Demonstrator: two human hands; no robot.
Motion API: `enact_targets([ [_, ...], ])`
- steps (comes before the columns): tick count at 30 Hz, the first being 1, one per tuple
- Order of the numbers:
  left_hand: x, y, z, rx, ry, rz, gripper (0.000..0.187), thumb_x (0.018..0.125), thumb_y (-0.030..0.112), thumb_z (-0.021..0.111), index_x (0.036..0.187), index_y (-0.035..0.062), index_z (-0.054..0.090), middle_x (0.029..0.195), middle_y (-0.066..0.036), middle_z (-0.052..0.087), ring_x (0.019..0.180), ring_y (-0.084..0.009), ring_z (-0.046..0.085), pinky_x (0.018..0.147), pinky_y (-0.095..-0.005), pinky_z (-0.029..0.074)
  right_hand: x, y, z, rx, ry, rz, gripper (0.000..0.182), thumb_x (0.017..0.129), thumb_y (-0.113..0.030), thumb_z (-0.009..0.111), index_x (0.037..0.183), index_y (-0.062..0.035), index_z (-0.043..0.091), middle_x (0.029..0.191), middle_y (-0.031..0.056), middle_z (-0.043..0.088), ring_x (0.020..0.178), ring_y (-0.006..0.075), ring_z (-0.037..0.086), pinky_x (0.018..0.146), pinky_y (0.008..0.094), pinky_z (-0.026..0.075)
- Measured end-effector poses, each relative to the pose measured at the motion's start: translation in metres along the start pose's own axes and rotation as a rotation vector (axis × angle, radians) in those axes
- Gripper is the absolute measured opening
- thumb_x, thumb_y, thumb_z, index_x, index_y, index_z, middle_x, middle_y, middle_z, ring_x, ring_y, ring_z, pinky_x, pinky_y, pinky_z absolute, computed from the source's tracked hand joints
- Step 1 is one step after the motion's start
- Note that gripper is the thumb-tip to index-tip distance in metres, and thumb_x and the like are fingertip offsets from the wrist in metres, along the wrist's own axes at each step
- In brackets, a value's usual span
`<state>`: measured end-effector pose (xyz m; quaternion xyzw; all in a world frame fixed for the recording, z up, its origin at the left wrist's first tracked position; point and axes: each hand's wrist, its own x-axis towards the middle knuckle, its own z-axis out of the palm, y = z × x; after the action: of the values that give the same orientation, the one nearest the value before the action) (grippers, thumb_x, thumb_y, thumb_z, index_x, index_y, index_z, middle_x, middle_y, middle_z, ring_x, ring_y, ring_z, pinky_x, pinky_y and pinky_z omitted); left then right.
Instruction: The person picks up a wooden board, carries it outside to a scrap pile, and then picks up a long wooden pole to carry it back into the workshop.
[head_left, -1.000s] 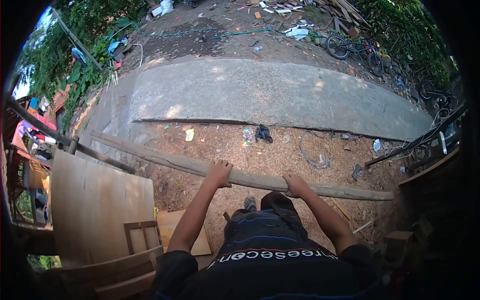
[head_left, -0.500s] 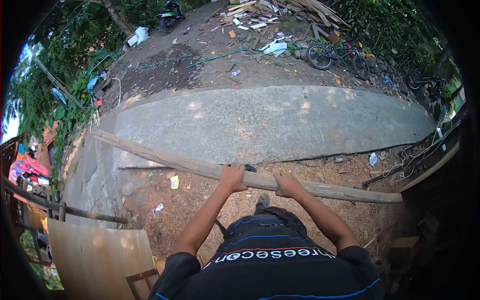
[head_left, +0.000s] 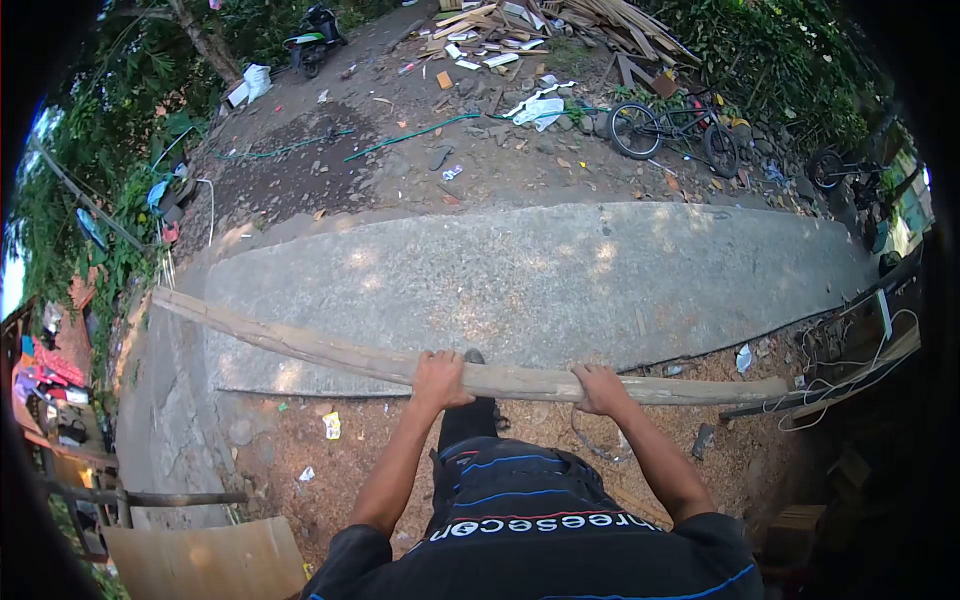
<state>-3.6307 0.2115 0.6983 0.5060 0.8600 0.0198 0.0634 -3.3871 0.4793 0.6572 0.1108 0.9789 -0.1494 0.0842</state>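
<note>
A long, slightly curved wooden beam [head_left: 520, 381] stretches crosswise in front of my body, its far left end over the edge of the concrete and its right end near a dark structure. My left hand [head_left: 439, 380] grips the beam near its middle, fingers over the top. Further right along the same beam, my right hand [head_left: 598, 388] has closed around it. Below the beam, one dark-clothed leg [head_left: 466, 420] steps forward, partly hidden by the beam and my shirt.
A concrete slab [head_left: 480, 280] spans the ground ahead, with wood shavings [head_left: 370, 450] on this side. Beyond lie a bicycle [head_left: 670, 135], a heap of scrap wood [head_left: 510, 35] and a motorbike [head_left: 315, 40]. A plywood sheet [head_left: 205, 560] is at lower left; cables [head_left: 850, 375] hang at right.
I have stepped toward the concrete slab, carrying the beam along. My hands are wider apart on the beam now; the beam's left end sits lower and further left in view.
</note>
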Motion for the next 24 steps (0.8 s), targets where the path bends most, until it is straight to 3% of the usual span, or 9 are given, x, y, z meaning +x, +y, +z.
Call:
enact_targets([
  [5,0.100,-0.064,0.005,-0.021,-0.055,0.001,0.068,0.055,0.050,0.084,0.103,0.0074,0.064,0.104,-0.011,0.067,0.104,-0.0265,0.064,0.095,-0.0443,0.043,0.109,0.033,-0.007,0.080,-0.029,0.064,0.069,0.061,-0.027,0.081,0.123,-0.0087,0.057,0.111,0.0193,0.063,0.108,0.0379,0.059,0.094,0.0495,0.045],
  [12,0.280,-0.155,-0.074,-0.050,-0.133,0.018,0.063,0.060,0.045,0.082,0.107,0.0076,0.064,0.110,-0.013,0.066,0.111,-0.0270,0.061,0.097,-0.0458,0.041,0.267,0.063,-0.117,0.008,0.100,0.117,0.065,0.063,-0.024,0.077,0.123,-0.0070,0.057,0.110,0.0178,0.063,0.107,0.0363,0.059,0.093,0.0467,0.043],
  [16,0.338,-0.178,-0.094,-0.049,-0.204,0.023,0.061,0.062,0.043,0.081,0.110,0.0084,0.064,0.112,-0.013,0.065,0.113,-0.0275,0.060,0.099,-0.0478,0.039,0.311,0.071,-0.152,-0.046,0.179,0.122,0.059,0.062,-0.023,0.079,0.115,-0.0074,0.057,0.106,0.0159,0.063,0.103,0.0345,0.060,0.090,0.0455,0.042],
  [22,0.396,-0.171,-0.056,-0.109,0.010,0.167,0.059,0.063,0.039,0.081,0.110,0.0071,0.062,0.112,-0.013,0.065,0.114,-0.0286,0.059,0.097,-0.0475,0.038,0.379,0.079,-0.161,-0.014,0.077,0.151,0.056,0.063,-0.025,0.077,0.113,-0.0065,0.059,0.106,0.0165,0.064,0.106,0.0345,0.060,0.091,0.0463,0.043],
  [24,0.430,-0.177,-0.049,-0.123,-0.091,0.134,0.059,0.063,0.037,0.080,0.110,0.0061,0.062,0.111,-0.014,0.065,0.114,-0.0287,0.059,0.099,-0.0468,0.038,0.408,0.086,-0.167,-0.021,0.033,0.160,0.056,0.064,-0.026,0.077,0.113,-0.0060,0.059,0.107,0.0170,0.064,0.106,0.0347,0.060,0.091,0.0466,0.044],
])
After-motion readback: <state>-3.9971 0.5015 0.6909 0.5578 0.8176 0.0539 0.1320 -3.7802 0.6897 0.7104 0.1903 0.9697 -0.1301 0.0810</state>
